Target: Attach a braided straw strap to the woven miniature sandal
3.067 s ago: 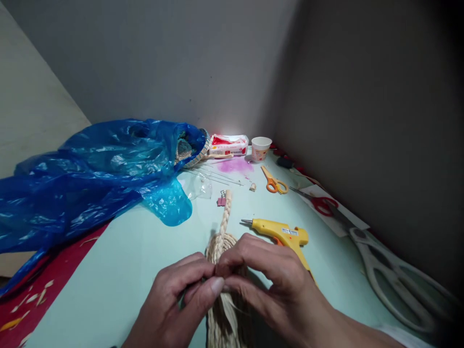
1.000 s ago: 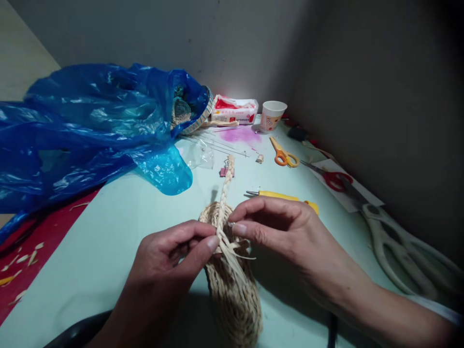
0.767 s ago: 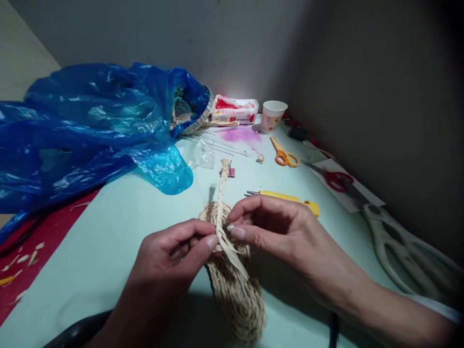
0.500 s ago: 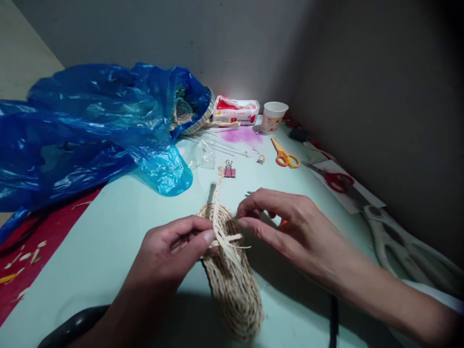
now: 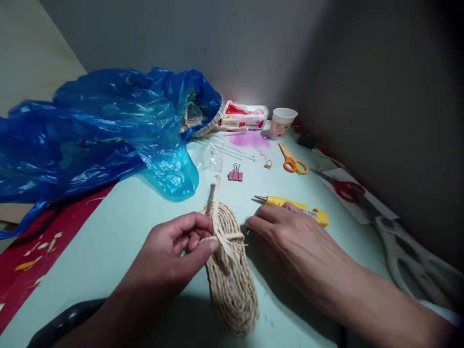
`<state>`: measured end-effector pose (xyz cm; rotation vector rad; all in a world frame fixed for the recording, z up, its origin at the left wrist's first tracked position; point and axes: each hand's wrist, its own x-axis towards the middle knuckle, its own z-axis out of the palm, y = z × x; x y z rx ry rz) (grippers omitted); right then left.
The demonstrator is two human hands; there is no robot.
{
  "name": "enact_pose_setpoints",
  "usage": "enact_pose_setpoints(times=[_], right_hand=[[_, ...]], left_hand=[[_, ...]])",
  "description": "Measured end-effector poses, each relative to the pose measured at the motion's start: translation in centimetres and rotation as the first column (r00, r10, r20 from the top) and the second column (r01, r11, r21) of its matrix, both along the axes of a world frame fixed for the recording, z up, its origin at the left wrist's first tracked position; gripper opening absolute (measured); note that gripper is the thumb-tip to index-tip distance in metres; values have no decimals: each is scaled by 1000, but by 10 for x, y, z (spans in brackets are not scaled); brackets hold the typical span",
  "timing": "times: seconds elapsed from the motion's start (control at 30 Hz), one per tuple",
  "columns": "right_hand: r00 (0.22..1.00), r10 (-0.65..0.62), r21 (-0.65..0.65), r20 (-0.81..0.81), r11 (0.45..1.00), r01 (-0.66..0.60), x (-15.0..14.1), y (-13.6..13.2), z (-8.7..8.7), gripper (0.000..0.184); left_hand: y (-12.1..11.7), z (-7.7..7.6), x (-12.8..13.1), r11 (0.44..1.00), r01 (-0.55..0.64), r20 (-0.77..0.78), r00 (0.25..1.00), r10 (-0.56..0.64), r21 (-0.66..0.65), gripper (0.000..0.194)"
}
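Note:
A woven straw shoe sole [image 5: 234, 295] lies lengthwise on the table, made of coiled, plaited cord. A pale straw braid [image 5: 216, 205] rises from its middle past the far end, with loose strands spread over the sole. My left hand [image 5: 181, 246] pinches the braid between thumb and fingers at the sole's left edge. Palm down on the table to the right of the sole rests my right hand [image 5: 290, 237], fingers curled and together; whatever is under them is hidden. Just beyond its knuckles lies a yellow tool [image 5: 315, 215] with a pointed metal tip.
Beyond the sole lie a pink binder clip [image 5: 235, 176], orange-yellow scissors [image 5: 290, 162] and thin needles. A blue plastic bag [image 5: 108, 116] spreads at left. Behind are a tissue pack [image 5: 246, 118] and paper cup [image 5: 282, 123]. Red-handled scissors [image 5: 348, 191] and large shears [image 5: 402, 251] lie right.
My right hand has moved from beside the straw strands down onto the table, uncovering the yellow tool. My left hand keeps its pinch on the braid. The view has shifted slightly.

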<state>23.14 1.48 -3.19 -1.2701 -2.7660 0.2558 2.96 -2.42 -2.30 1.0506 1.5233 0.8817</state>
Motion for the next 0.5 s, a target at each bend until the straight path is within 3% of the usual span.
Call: enact_pose_setpoints(times=[0.17,0.27,0.43,0.5], right_hand=[[984,4,-96,-178,995,-21,0,1,2,17],[936,-43,-131,-351,991,-3,-3,-1,6,22],[904,-51,19,-424,998,65,-3,-5,9,18],[882,-49,20,-469,998,66,-3,-6,10,19]], left_hand=[[-4,-2,2,991,65,-192,980,-43,114,3],[-4,-5,1,964,170,-290,951,-106,203,8],[-4,-12,0,939,200,-363,927,-89,281,11],[-4,-13,1,932,189,-375,925,-64,309,10]])
